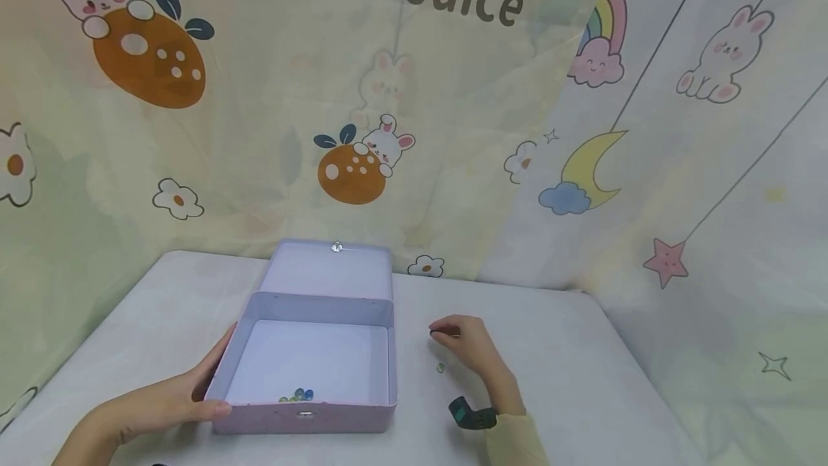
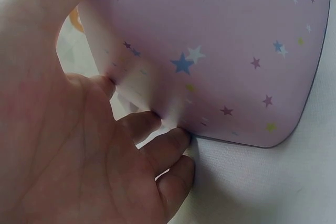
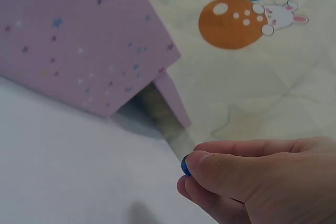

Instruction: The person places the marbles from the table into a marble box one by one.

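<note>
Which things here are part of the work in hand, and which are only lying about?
In use:
- pink tin box, held by left hand
- blue marble, pinched by right hand
- marbles in the box
- loose marble

Lying about:
- cartoon curtain
- table

Soft, even light filled the head view, and the shadows under the box (image 1: 304, 351) on the worktop (image 1: 582, 380) were faint. Both wrist views ran blurry up close, the left hand (image 2: 79, 145) washed pale and overexposed.
</note>
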Demonstrator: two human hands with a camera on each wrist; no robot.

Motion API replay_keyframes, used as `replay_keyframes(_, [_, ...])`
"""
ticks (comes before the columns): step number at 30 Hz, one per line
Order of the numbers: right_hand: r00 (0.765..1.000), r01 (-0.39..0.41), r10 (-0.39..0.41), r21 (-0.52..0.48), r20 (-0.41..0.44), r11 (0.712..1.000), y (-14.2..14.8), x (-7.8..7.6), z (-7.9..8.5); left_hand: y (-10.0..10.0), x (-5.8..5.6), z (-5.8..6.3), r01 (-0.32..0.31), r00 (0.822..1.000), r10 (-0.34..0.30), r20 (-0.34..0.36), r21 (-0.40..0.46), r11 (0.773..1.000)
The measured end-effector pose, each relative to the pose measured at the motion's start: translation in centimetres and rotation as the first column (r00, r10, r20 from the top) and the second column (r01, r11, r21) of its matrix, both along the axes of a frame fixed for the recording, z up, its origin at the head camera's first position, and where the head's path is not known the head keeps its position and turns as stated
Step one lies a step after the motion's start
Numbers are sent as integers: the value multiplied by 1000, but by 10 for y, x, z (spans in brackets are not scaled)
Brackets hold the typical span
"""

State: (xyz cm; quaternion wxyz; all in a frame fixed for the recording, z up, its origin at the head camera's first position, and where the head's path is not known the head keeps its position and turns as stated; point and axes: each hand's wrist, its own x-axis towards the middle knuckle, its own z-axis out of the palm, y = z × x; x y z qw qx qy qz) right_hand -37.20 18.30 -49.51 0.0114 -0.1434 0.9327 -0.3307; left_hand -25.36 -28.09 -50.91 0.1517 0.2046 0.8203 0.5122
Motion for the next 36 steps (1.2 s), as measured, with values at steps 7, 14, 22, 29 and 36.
replay_keyframes(7, [1000, -24, 24, -35, 19, 999, -13, 8, 15, -2, -1, 2, -15, 1000, 13, -13, -103, 995])
replay_keyframes(14, [994, -103, 102, -66, -27, 993, -26, 18, 32, -2, -1, 3, -20, 1000, 19, -17, -111, 994])
replay_keyframes(22, [983, -165, 156, -80, -98, 983, -43, 30, 42, -1, 0, 4, -14, 1000, 14, -9, -96, 995])
replay_keyframes(29, [977, -184, 172, -90, -128, 979, -62, 35, 43, -2, 0, 3, -6, 1000, 7, 3, -32, 999])
replay_keyframes(36, [968, -236, 228, -68, -106, 969, -79, 34, 50, 1, 1, 1, 19, 999, -22, 43, 71, 997])
